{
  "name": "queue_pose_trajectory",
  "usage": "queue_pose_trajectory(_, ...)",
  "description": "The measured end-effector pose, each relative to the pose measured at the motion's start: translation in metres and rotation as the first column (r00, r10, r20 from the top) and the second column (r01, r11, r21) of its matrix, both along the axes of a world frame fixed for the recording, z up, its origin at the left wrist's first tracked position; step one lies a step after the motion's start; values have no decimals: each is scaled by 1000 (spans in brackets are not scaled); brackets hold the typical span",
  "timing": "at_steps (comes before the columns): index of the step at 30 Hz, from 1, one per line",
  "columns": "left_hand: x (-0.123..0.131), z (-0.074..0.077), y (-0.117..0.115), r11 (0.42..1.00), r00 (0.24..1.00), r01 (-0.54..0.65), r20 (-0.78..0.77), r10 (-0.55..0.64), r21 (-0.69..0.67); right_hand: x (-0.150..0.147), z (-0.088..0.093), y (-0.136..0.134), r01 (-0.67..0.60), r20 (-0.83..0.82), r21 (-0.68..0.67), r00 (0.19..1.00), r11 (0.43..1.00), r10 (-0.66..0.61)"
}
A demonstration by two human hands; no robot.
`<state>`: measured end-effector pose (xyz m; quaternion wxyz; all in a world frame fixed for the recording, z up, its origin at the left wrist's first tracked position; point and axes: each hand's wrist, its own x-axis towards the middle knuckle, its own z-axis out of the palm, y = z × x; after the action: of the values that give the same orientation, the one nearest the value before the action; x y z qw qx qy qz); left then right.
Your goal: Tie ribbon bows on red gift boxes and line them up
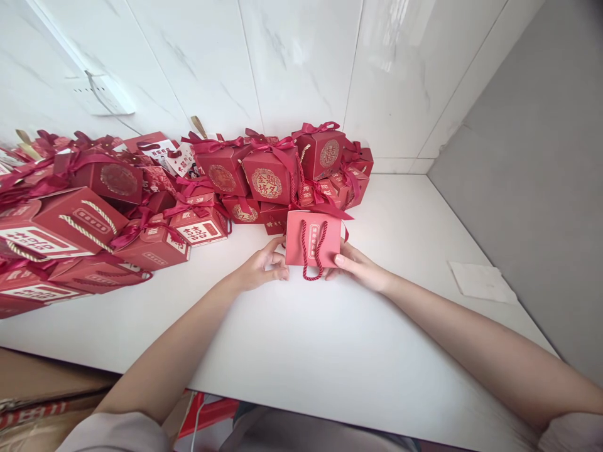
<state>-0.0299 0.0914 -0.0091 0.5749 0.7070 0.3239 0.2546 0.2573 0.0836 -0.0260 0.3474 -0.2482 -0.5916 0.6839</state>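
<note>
In the head view a small red box [298,242] with a red rope handle hanging down its near side and a label of characters is held over the white table. My right hand [360,267] grips its right side, thumb on the near face and fingers behind and below. On the left, my left hand [264,265] is beside the box with its fingers curved and thumb apart; its fingertips come close to the box's left edge, and nothing shows in it. Just behind stands a red gift box with gold characters [267,179] and a ribbon bow.
Many red ribboned boxes [153,248] are piled along the tiled wall [301,63], from the left to the middle. A white paper [483,281] lies at the right of the white table [301,351]. A cardboard box [42,376] is below the left edge.
</note>
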Motion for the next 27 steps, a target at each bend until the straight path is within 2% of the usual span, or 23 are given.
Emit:
queue_pose_trajectory(5, 0, -5, 2, 1000, 999, 2, 42, -1, -16, 1, 0, 0, -4, 4, 12, 1000, 1000, 4)
queue_pose_trajectory(27, 2, -4, 2, 1000, 999, -12, 31, 12, -15, 2, 1, 2, -31, 20, 28, 999, 999, 30)
